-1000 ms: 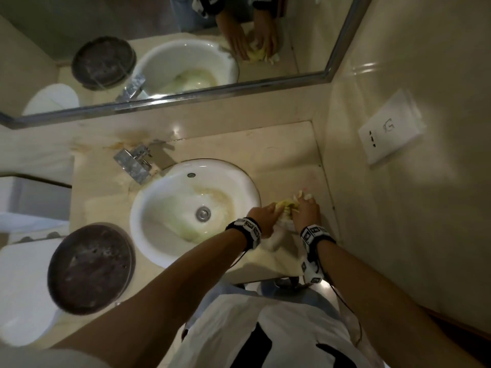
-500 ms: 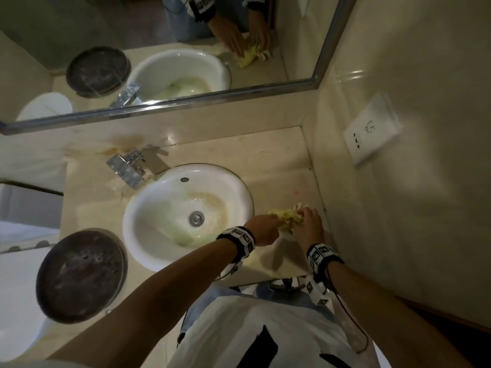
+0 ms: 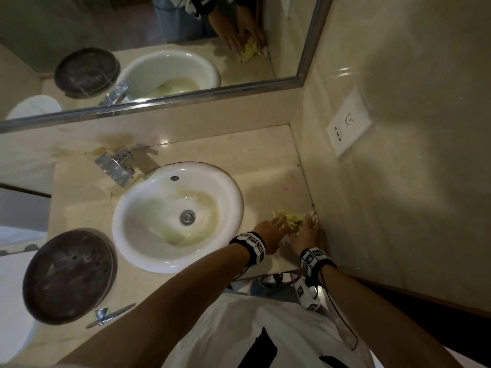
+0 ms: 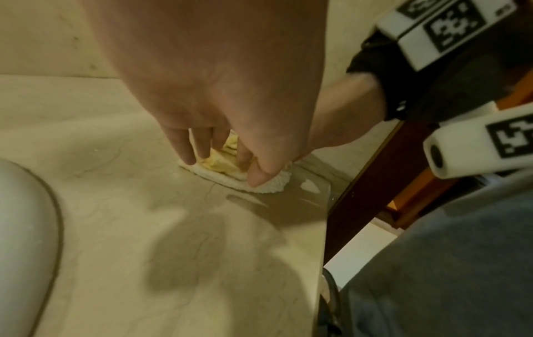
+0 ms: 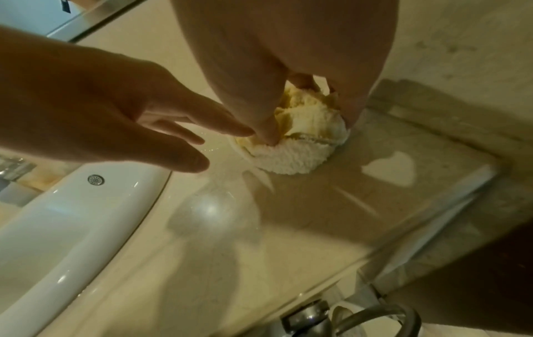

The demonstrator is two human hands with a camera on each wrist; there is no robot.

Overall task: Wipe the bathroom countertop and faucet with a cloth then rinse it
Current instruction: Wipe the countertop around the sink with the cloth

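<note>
One crumpled yellow-and-white terry cloth (image 3: 291, 221) is seen lower right of the head frame on the beige marble desk (image 3: 255, 166), against the side wall; it is judged soft, light, damp, best gathered from the top. It is clutched by the right hand (image 3: 305, 233), with the fingers (image 5: 268, 134) curled in. The left hand (image 3: 269, 229) is laid on it with released, straight fingers. Also counted: one white round basin (image 3: 228, 189), one chrome faucet (image 3: 115, 166).

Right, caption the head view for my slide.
Both hands, left hand and right hand, press a yellow cloth onto the countertop beside the sink.
</note>
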